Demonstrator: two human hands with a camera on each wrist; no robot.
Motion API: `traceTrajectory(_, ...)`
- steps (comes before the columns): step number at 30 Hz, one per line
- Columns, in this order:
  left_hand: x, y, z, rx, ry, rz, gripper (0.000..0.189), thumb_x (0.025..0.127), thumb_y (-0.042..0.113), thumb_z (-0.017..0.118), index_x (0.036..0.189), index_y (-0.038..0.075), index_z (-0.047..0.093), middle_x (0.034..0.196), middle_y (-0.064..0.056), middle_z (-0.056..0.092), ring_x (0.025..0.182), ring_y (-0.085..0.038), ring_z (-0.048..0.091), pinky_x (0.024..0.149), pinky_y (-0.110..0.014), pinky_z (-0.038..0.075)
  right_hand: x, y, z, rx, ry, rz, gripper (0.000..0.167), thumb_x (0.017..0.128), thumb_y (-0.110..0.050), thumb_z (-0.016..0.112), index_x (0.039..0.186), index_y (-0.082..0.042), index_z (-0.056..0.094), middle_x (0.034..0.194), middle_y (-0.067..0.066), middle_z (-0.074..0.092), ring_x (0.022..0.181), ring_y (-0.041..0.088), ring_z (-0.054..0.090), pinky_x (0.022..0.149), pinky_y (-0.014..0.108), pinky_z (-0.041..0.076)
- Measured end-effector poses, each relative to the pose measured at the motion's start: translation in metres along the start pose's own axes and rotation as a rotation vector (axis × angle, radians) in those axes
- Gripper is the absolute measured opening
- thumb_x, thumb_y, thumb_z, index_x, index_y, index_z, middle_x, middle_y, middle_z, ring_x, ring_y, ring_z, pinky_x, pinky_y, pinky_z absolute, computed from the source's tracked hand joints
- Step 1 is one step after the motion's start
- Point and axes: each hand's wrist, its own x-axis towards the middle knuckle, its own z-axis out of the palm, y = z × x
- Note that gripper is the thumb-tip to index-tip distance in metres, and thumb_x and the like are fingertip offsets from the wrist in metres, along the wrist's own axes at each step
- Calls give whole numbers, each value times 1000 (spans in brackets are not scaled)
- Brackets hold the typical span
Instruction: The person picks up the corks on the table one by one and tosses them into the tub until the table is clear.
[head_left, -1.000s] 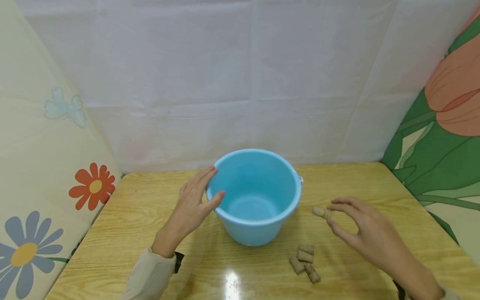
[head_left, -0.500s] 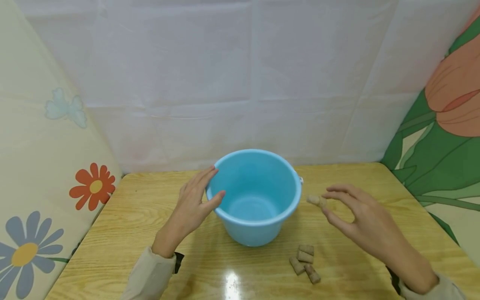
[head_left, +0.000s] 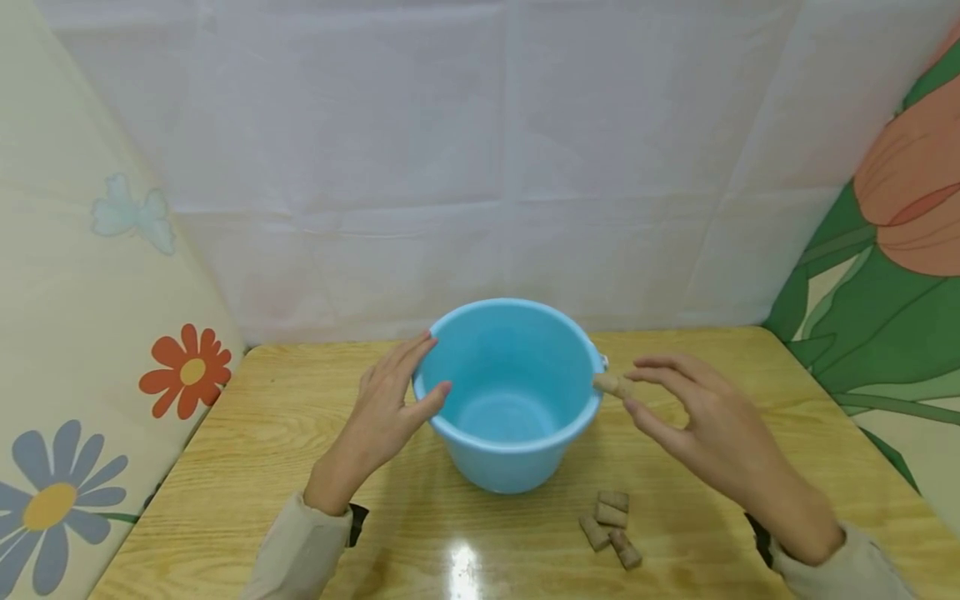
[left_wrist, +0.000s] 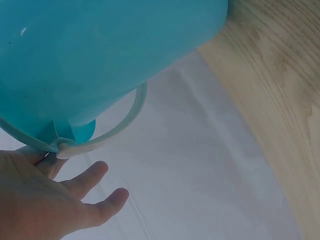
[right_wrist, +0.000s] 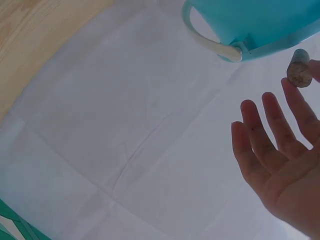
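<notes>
The left hand (head_left: 385, 406) lies spread against the side of the blue bucket (head_left: 510, 392) on the bench (head_left: 240, 467). The right hand (head_left: 701, 421) pinches a cork (head_left: 611, 384) just beside the bucket's right rim, perhaps touching it. Three corks (head_left: 611, 529) lie below.

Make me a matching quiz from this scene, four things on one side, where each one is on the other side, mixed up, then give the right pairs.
Things:
1. left hand
2. right hand
3. blue bucket
4. three loose corks

Places or states:
A. lying on the wooden table, in front of the bucket to its right
B. pinching one cork beside the bucket's right rim
C. resting against the bucket's left rim
D. standing upright, nothing seen inside

Pairs: 1-C, 2-B, 3-D, 4-A
</notes>
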Motion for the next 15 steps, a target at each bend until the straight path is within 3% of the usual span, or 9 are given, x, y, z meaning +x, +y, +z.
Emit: traceTrajectory(15, 0, 0, 0, 8, 3, 6, 66, 96, 43, 58, 153, 17, 40, 160, -2, 36, 149, -31, 30, 112, -64, 20, 14, -10, 17, 57, -6, -67, 33, 78, -14, 82, 109, -8, 74, 116, 6, 68, 104, 28, 67, 77, 48, 57)
